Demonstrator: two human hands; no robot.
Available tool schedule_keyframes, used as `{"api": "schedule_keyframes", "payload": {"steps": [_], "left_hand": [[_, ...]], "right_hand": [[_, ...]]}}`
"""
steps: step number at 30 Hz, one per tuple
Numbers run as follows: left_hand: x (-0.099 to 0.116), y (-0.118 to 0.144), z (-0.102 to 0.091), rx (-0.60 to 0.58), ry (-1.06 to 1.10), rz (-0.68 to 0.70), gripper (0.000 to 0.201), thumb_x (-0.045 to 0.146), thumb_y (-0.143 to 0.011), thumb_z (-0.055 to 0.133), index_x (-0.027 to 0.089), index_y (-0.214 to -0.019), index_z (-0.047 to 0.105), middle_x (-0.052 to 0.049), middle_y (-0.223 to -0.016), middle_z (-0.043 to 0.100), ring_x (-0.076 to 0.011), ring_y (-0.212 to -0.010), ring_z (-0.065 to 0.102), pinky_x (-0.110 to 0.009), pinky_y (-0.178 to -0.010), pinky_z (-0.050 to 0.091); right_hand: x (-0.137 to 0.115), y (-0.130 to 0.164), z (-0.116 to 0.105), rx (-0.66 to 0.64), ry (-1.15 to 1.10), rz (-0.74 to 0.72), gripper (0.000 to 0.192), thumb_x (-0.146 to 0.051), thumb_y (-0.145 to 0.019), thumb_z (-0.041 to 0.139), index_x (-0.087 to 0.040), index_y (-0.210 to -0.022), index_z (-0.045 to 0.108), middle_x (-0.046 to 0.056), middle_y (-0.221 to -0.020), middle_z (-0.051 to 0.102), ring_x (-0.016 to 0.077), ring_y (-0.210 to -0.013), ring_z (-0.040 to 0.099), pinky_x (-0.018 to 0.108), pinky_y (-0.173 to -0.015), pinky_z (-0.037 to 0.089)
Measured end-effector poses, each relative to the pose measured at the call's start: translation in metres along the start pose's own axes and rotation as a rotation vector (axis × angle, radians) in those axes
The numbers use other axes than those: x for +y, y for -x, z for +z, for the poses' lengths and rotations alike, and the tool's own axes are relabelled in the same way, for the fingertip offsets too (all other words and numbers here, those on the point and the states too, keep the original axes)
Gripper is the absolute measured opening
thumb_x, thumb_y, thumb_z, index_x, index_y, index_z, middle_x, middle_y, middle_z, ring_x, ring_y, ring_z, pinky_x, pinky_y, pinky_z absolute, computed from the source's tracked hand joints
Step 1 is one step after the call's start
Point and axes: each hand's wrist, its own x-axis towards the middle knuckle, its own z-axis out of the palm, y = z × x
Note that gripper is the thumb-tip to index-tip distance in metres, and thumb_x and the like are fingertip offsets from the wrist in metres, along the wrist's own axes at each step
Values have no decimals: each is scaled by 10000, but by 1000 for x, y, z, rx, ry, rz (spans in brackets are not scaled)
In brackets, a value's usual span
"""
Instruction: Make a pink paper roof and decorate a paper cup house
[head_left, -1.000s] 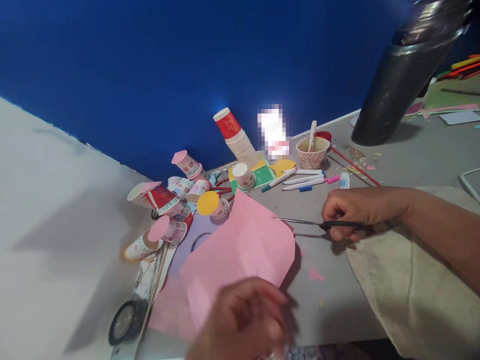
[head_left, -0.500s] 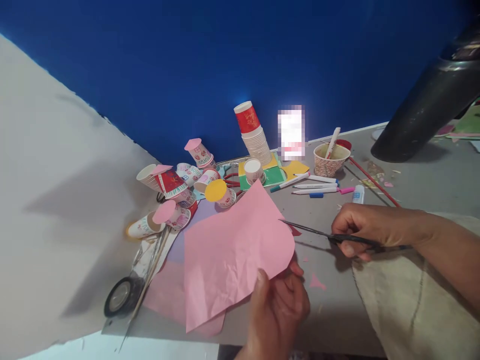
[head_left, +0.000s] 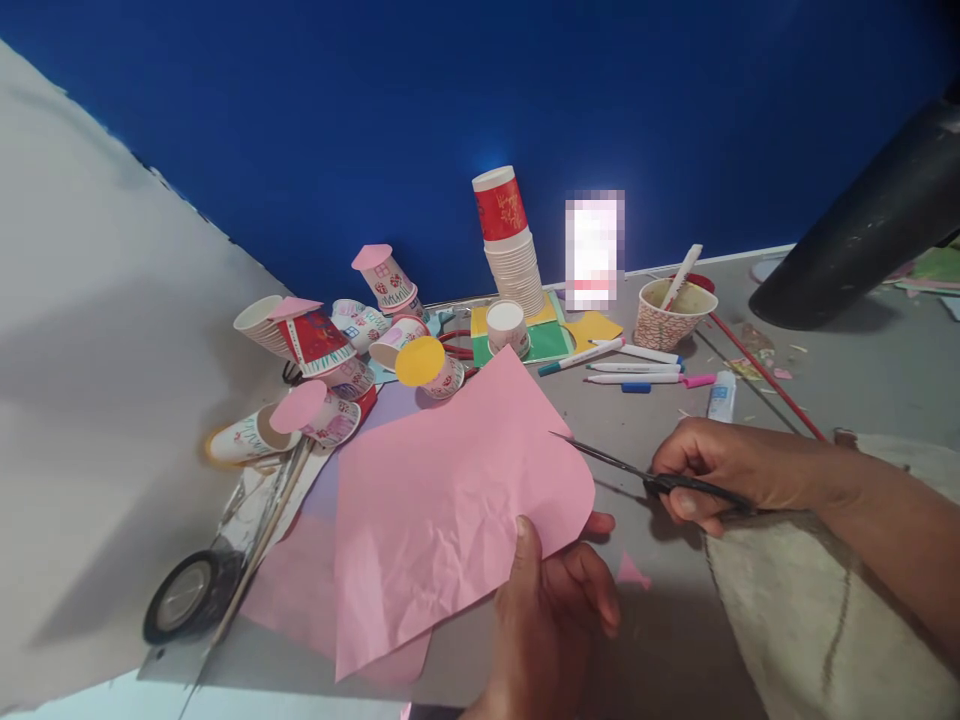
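Your left hand [head_left: 555, 600] has the pink paper [head_left: 450, 500] pinched at its lower right edge, thumb on top and fingers curled underneath, so that grip is closed on the sheet. The paper is a bit crumpled and held just above the grey table [head_left: 675, 640], over another pink sheet [head_left: 292, 600] lying flat.

Your right hand [head_left: 712, 470] is closed around the handles of the scissors [head_left: 637, 470], wrist resting on the beige cloth [head_left: 825, 600]. The blades look nearly together, and their tip is right at the paper's right edge.

Behind the paper there's a jumble of decorated paper cups [head_left: 337, 340], a tall stack of cups [head_left: 510, 250], a few markers [head_left: 630, 365], a small glue bottle [head_left: 721, 395] and a patterned cup [head_left: 667, 315] with a stick in it. A roll of tape [head_left: 187, 595] sits at the lower left.
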Motion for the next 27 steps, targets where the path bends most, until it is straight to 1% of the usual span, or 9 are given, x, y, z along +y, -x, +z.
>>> {"api": "schedule_keyframes", "payload": {"steps": [5,10,15,21,27], "left_hand": [[-7,-3,-2,24,19,-17,803,871,-912,509,128,-1047,782,6,-510,509,-129,-467,367,-316,-592,327],[-11,-4,-2,22,25,-26,817,900,-862,549,134,-1013,788,6,-483,493,-134,-457,366,-322,-582,331],[-11,-4,-1,40,4,-22,832,893,-869,544,114,-1019,795,2,-488,501,-131,-462,369,-309,-571,321],[-9,-1,1,40,-28,-13,824,869,-912,507,111,-1056,795,0,-509,508,-147,-493,418,-315,-604,338],[-9,-1,0,38,-15,-21,827,864,-907,520,98,-1044,799,-10,-512,522,-143,-487,417,-320,-602,325]], "right_hand": [[0,-1,2,-3,-28,4,690,-836,-752,759,-148,-718,727,31,-596,669,79,-470,349,252,-449,203],[0,-3,2,0,-24,18,697,-845,-735,762,-149,-719,731,34,-597,672,86,-468,362,252,-442,206],[2,-3,1,2,-5,0,693,-839,-746,758,-147,-727,726,40,-611,680,98,-507,391,255,-477,228],[5,-3,-1,-23,8,-27,679,-825,-781,745,-147,-750,720,37,-638,689,100,-523,402,255,-508,263],[-2,-1,0,-10,7,-4,666,-806,-798,747,-145,-724,717,22,-621,664,80,-492,366,258,-476,213]]}}
